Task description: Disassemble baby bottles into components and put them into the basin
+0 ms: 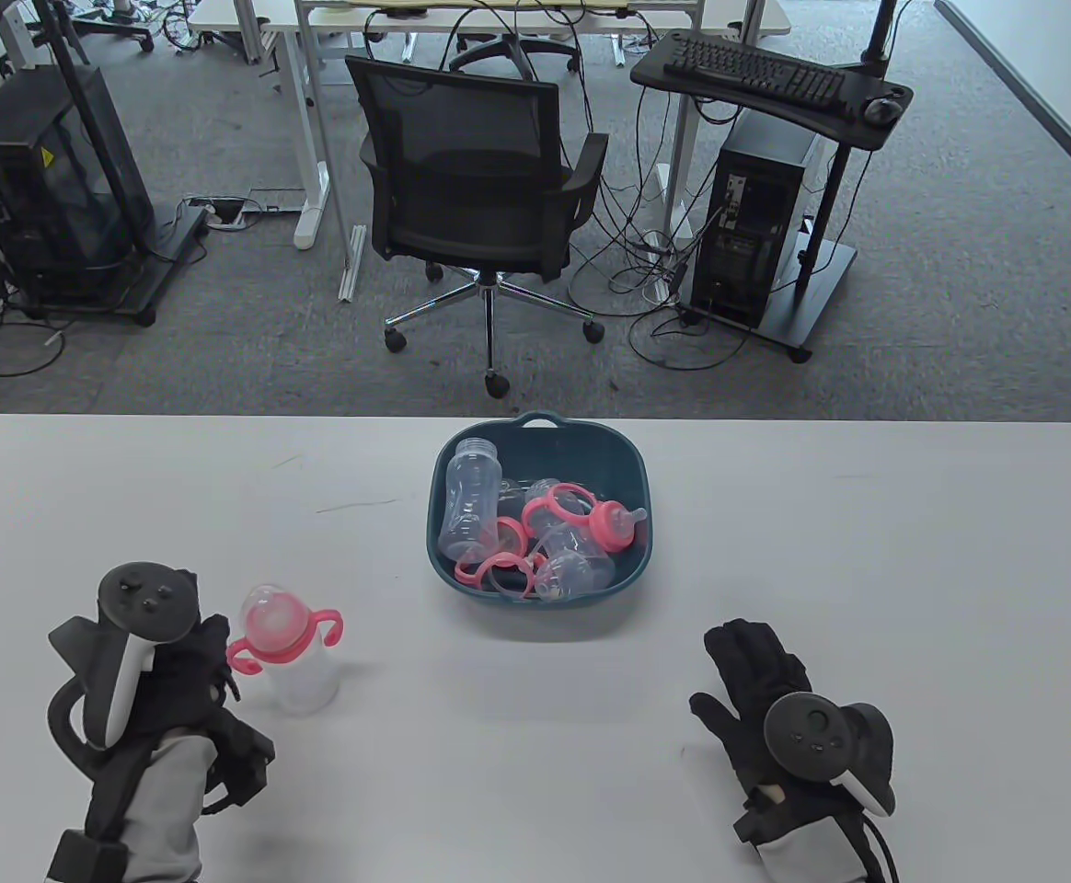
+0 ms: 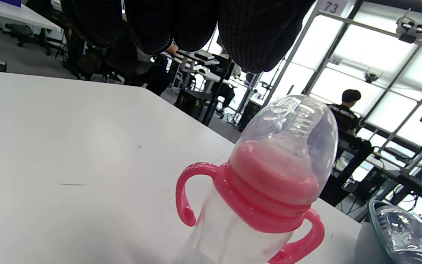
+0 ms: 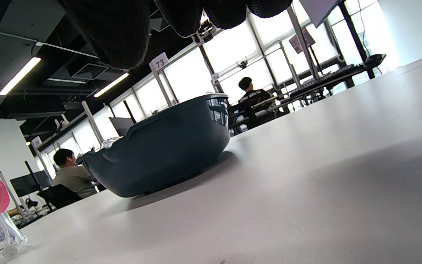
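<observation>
Assembled baby bottle, upright, near table's left front; left hand beside it, grip indiscernible. Right hand flat, fingers straight. Basin centre, holding parts.

floor: grey carpet | office chair | keyboard stand | bright windows

One overhead camera, two low wrist cameras.
The table view looks down on the white table; both wrist views skim its surface, sharing the dark teal plastic basin and pink-collared clear baby bottle.
</observation>
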### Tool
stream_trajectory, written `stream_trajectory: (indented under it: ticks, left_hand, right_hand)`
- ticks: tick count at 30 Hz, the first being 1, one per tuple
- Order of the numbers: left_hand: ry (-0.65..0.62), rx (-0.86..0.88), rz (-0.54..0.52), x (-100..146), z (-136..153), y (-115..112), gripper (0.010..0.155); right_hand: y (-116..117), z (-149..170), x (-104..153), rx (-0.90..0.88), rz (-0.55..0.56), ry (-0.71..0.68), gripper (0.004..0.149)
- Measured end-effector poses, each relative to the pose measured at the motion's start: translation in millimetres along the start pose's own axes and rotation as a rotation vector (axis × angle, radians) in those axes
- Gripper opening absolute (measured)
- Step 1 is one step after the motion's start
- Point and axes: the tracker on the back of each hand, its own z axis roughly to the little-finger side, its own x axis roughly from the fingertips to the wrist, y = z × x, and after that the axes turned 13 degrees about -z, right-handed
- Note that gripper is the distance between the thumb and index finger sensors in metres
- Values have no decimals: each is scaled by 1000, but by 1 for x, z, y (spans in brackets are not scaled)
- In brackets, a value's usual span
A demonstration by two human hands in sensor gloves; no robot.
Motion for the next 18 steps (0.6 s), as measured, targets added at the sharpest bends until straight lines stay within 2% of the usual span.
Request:
stream_trajectory:
  ticks: [12,18]
  left_hand:
    - [-19,-87,136,-17,20,-50,63]
    - [-66,-51,110,-21,26,-65,59]
  right_hand:
    - [1,0,-1,3,-17,10,67]
    - [1,0,-2,2,-28,17,67]
